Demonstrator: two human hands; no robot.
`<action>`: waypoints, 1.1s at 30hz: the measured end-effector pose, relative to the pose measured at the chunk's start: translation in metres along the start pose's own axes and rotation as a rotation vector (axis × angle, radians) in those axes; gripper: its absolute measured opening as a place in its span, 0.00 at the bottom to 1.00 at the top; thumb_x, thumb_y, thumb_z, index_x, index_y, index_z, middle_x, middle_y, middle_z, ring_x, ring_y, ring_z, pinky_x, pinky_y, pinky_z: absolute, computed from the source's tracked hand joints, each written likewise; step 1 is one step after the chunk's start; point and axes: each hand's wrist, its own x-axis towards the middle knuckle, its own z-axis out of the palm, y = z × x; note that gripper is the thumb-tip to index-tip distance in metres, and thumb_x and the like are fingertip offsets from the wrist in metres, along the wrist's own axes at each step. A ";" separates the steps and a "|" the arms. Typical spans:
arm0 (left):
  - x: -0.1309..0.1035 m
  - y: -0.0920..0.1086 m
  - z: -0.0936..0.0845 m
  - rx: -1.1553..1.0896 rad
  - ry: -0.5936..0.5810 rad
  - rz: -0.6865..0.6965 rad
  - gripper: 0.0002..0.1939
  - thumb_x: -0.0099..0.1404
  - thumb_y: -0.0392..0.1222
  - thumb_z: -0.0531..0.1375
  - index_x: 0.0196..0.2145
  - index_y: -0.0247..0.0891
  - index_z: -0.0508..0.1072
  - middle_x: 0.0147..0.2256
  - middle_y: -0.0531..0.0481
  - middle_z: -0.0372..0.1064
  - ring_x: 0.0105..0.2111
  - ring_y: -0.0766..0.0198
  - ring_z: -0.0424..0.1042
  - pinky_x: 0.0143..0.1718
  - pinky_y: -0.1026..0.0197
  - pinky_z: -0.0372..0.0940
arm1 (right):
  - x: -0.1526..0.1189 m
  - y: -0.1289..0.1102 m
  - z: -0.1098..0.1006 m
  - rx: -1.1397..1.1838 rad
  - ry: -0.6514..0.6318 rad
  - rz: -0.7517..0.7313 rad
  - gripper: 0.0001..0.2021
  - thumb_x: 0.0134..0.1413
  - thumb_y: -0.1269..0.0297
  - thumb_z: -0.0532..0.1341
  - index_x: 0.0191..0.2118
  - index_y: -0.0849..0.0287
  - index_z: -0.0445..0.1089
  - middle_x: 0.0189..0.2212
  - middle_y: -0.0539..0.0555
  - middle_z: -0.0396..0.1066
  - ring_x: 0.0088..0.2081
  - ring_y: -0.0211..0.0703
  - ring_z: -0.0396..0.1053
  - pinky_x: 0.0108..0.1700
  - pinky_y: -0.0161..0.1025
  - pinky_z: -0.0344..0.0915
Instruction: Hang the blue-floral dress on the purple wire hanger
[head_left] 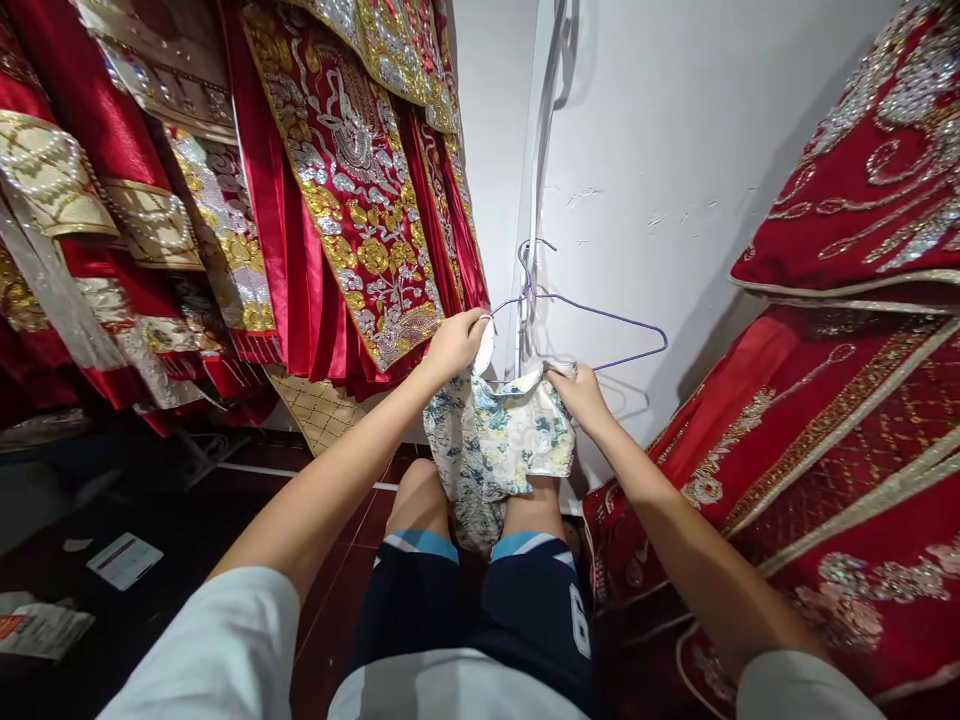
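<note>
A floral garment [517, 430], white with blue, green and yellow print, hangs in front of my knees. My left hand [456, 345] grips its upper left edge, fingers closed on the fabric. At the upper right edge my right hand [581, 395] pinches the cloth near the collar. Just behind the garment is a purple wire hanger [615, 318], its hook at a white upright rail. The hanger's left arm runs behind my left hand, and its right arm sticks out past the garment. Whether the cloth is on the hanger, I cannot tell.
Red embroidered costumes [360, 200] with gold and silver decoration hang at the left. More red beaded garments [847, 400] stand close on the right. A white wall [675, 150] rises ahead. At the lower left, a white card [124, 560] and papers [45, 630] lie on a dark surface.
</note>
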 end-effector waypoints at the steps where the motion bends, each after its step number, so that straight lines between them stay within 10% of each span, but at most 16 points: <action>1: 0.001 0.000 0.000 0.044 0.002 -0.006 0.15 0.72 0.44 0.50 0.37 0.38 0.73 0.31 0.46 0.73 0.31 0.57 0.69 0.33 0.60 0.56 | -0.002 0.000 0.000 -0.002 -0.023 -0.021 0.10 0.44 0.58 0.59 0.22 0.57 0.63 0.20 0.47 0.61 0.26 0.38 0.59 0.32 0.36 0.58; 5: 0.002 -0.013 -0.008 0.126 0.000 0.059 0.14 0.72 0.45 0.50 0.37 0.38 0.73 0.26 0.48 0.69 0.27 0.59 0.66 0.31 0.61 0.54 | -0.002 0.001 -0.018 -0.089 0.010 -0.158 0.16 0.48 0.59 0.61 0.43 0.59 0.73 0.34 0.54 0.73 0.37 0.46 0.69 0.42 0.41 0.65; 10: 0.008 -0.028 -0.024 0.127 -0.041 0.154 0.14 0.71 0.44 0.50 0.31 0.38 0.69 0.22 0.52 0.62 0.23 0.63 0.60 0.29 0.61 0.51 | 0.018 0.002 -0.071 -0.418 0.244 -0.103 0.40 0.54 0.55 0.62 0.70 0.64 0.53 0.32 0.56 0.75 0.34 0.50 0.71 0.43 0.47 0.67; 18: 0.009 -0.027 -0.045 0.243 -0.075 0.114 0.14 0.71 0.46 0.49 0.32 0.39 0.69 0.24 0.49 0.64 0.24 0.60 0.62 0.28 0.60 0.50 | 0.043 -0.025 -0.110 -0.743 0.030 -0.082 0.27 0.53 0.41 0.61 0.44 0.62 0.78 0.41 0.64 0.78 0.46 0.60 0.73 0.47 0.50 0.67; 25: 0.002 -0.046 -0.062 0.334 -0.097 0.010 0.19 0.72 0.50 0.46 0.41 0.38 0.72 0.29 0.43 0.71 0.30 0.53 0.69 0.32 0.58 0.56 | 0.037 -0.060 -0.149 -0.296 -0.407 0.202 0.34 0.31 0.49 0.76 0.48 0.60 0.77 0.33 0.57 0.78 0.29 0.46 0.72 0.28 0.39 0.65; 33: 0.005 -0.050 -0.058 0.355 -0.060 -0.141 0.21 0.71 0.54 0.48 0.48 0.34 0.68 0.36 0.37 0.73 0.37 0.46 0.72 0.38 0.54 0.62 | 0.040 -0.073 -0.128 0.199 -0.396 0.323 0.23 0.41 0.45 0.74 0.33 0.62 0.76 0.30 0.58 0.78 0.31 0.45 0.73 0.34 0.39 0.69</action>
